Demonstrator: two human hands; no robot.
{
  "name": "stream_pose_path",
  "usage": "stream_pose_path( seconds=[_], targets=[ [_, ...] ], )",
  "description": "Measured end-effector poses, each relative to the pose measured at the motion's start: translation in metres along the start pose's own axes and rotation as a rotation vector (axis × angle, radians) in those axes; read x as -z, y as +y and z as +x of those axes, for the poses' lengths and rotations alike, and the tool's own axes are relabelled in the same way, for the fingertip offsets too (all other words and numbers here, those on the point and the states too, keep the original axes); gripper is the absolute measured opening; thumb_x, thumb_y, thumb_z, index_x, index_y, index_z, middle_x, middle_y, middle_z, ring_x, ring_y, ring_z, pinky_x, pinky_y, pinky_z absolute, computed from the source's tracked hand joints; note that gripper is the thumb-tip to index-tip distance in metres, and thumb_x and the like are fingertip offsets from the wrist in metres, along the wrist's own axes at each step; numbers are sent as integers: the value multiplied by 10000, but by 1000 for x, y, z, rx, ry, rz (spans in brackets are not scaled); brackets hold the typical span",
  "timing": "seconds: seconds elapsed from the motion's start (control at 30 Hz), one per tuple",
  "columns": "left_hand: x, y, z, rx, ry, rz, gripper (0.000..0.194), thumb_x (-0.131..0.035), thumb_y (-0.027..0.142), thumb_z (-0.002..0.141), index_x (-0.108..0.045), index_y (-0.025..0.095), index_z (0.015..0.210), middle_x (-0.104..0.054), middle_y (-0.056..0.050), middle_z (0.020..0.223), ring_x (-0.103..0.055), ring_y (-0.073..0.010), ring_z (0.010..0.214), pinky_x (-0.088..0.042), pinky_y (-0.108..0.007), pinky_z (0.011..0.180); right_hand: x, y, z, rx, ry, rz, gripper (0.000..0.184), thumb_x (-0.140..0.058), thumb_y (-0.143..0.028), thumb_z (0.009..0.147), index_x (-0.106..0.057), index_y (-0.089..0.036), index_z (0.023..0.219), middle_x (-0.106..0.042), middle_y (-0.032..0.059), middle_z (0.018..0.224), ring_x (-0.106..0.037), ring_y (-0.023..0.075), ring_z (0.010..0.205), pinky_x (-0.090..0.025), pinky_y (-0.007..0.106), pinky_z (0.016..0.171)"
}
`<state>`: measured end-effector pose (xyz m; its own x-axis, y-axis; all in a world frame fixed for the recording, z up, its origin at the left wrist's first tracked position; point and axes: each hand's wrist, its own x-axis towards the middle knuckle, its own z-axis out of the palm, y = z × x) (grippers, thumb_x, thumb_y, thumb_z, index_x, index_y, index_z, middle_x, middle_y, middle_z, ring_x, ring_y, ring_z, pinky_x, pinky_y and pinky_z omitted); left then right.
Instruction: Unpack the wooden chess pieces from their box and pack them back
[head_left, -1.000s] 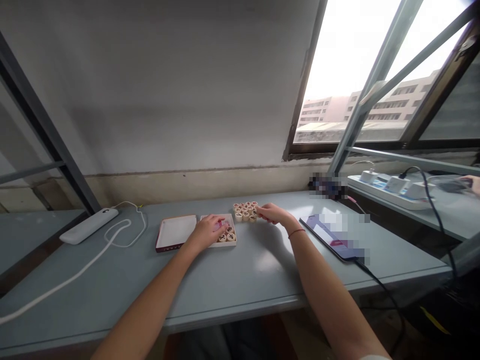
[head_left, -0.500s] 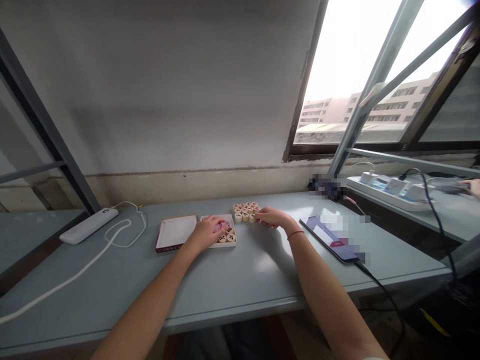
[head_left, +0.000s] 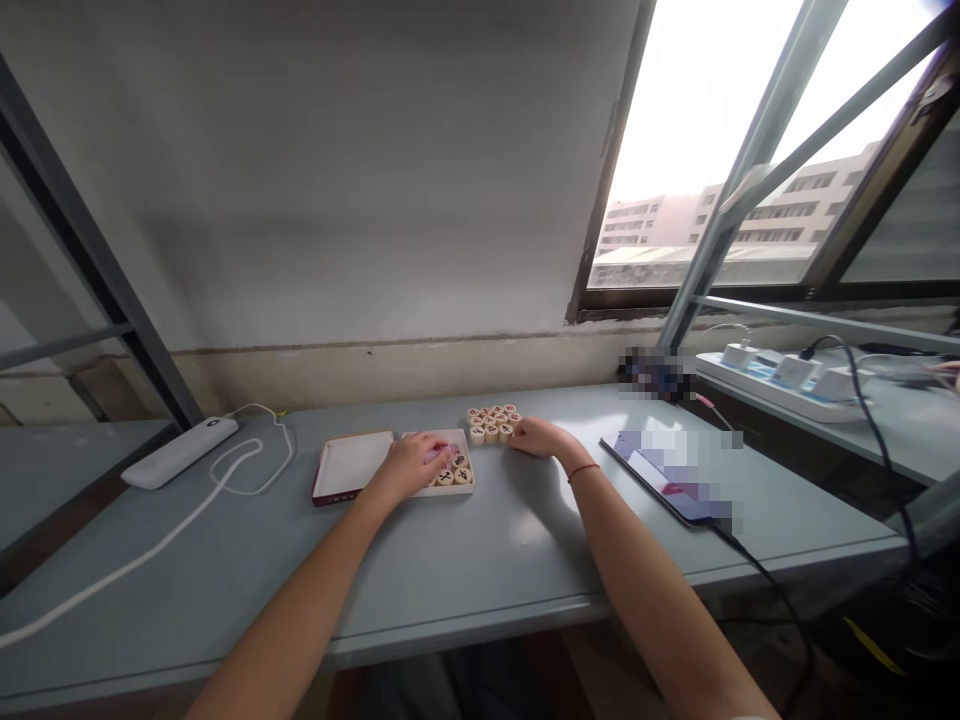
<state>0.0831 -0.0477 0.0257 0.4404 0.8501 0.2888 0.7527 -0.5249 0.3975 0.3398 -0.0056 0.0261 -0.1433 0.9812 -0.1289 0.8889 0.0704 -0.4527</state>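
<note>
Round, cream-coloured Chinese chess pieces (head_left: pixel 491 434) with printed characters stand grouped in rows on the desk. At the right end of that group is my right hand (head_left: pixel 534 437), its fingers curled in; whatever they hold is hidden. Over a shallow white box (head_left: pixel 466 489) my left hand (head_left: pixel 415 463) lies with bent fingers around something pale and pinkish that is mostly covered. More chess pieces (head_left: pixel 453 474) sit in the box, showing at its right side. Touching or close beside it on the left is an open lid (head_left: pixel 356 463) with a white inside and dark red edge.
A tablet (head_left: pixel 660 480) with a black cable lies to the right. At the far left are a white power strip (head_left: pixel 180 452) and its looping cord. Another power strip (head_left: pixel 780 385) with plugs sits beyond the metal post at right. A wall and window stand behind the desk.
My right hand has curled in more and shifted slightly left against the group of pieces. My left hand has moved a little over the box, covering more of the pinkish thing.
</note>
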Motion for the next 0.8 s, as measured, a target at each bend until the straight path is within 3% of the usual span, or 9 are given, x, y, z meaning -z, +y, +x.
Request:
stream_pose_path(
  seconds=[0.13,0.2,0.3,0.4,0.63,0.8],
  targets=[
    [3,-2,0,29,-26,93,334,-356,363,894,-661,229,914,-662,-52,1014,-568,-220,971,-399,-321,813,4,-11,-6,69,-72,135,220,-537,-278,724,-469,-177,541,-373,-33,487,-293,74,439,-204,220,393],
    [2,-2,0,14,-31,116,352,-344,355,899,-667,221,852,-666,-65,979,-560,-233,978,-391,-333,805,1,-23,-9,161,-144,313,144,-511,-320,761,-568,-188,749,-451,-32,559,-345,69,442,-235,192,382],
    [-4,1,-1,-26,-31,132,380,-351,376,895,-666,210,760,-667,-78,895,-562,-238,934,-377,-355,822,-10,-40,-9,254,-260,433,233,-478,-291,788,-584,-218,983,-564,-14,710,-410,57,440,-271,170,372],
    [-11,7,-2,-38,-28,135,401,-354,406,890,-663,201,738,-665,-85,853,-566,-236,893,-363,-371,847,-22,-50,-6,270,-288,358,249,-459,-203,771,-630,-203,951,-616,12,808,-449,52,442,-303,172,383],
    [-14,24,-3,56,-19,101,382,-349,427,889,-662,217,823,-693,-63,800,-604,-232,795,-357,-400,825,-30,-51,-3,369,-184,221,319,-412,-140,753,-680,-194,917,-573,-14,617,-472,84,472,-364,204,488],
    [-13,28,-1,148,-7,-13,295,-423,410,852,-654,228,826,-701,-28,775,-618,-208,777,-382,-360,815,-27,-50,-4,393,-220,194,315,-415,-141,756,-674,-189,930,-552,-20,593,-455,85,469,-344,207,481]
  ],
)
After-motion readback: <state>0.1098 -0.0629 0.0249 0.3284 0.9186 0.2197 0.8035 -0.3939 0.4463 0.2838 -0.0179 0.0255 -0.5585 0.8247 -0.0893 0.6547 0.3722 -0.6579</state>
